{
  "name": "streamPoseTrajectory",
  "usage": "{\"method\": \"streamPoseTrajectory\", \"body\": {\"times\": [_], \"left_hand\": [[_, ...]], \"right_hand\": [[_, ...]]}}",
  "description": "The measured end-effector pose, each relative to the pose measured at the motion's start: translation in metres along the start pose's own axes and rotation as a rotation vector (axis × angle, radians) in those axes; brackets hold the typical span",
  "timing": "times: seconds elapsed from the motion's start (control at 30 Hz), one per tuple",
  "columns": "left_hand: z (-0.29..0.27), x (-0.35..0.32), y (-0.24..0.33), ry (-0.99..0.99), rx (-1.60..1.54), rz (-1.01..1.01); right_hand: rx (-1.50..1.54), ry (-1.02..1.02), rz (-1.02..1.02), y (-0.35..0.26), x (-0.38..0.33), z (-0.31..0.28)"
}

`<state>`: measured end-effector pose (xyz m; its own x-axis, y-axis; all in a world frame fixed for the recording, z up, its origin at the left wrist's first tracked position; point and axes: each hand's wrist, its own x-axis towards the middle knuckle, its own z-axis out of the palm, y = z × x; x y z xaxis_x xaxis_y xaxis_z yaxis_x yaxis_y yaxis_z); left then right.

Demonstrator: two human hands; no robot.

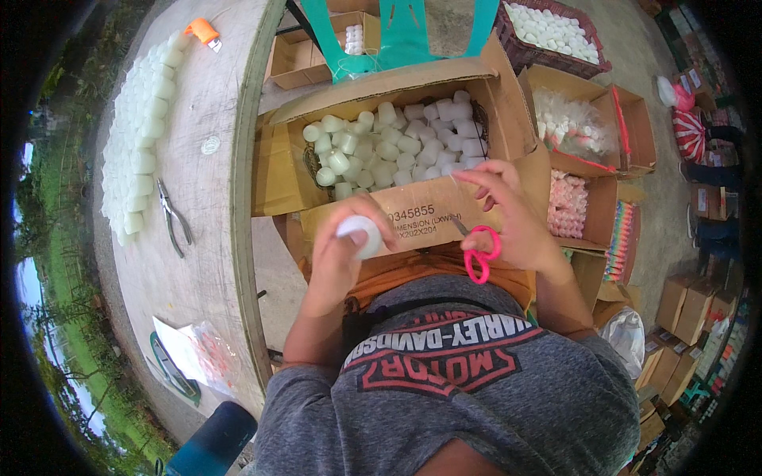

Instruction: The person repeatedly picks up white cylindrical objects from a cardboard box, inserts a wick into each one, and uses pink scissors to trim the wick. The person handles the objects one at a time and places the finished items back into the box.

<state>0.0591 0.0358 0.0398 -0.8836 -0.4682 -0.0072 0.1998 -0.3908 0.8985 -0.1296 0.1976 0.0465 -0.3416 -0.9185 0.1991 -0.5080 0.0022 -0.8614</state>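
Now left grip [332,242] has one cylinder [371,240], right grip [512,220] one scissors [476,254].

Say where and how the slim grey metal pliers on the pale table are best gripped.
Probably around both handles of the pliers, from above and the person's near side: they lie flat, handles spread toward the picture's lower edge, nose pointing away.

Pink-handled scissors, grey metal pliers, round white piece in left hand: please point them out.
Pink-handled scissors [479,255], head view: handles.
Grey metal pliers [167,210], head view: pivot.
Round white piece [371,240], head view: surface.
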Motion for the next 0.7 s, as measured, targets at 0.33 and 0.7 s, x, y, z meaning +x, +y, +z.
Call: {"method": "streamPoseTrajectory", "body": {"times": [0.33,0.7], "left_hand": [[-0.001,0.007,0.006,0.235,-0.037,0.042],[-0.002,-0.002,0.004,0.009,0.084,0.156]], "right_hand": [[1.364,-0.582,0.611,0.019,-0.019,-0.015],[1.026,-0.593,0.106,0.004,-0.021,0.032]]}}
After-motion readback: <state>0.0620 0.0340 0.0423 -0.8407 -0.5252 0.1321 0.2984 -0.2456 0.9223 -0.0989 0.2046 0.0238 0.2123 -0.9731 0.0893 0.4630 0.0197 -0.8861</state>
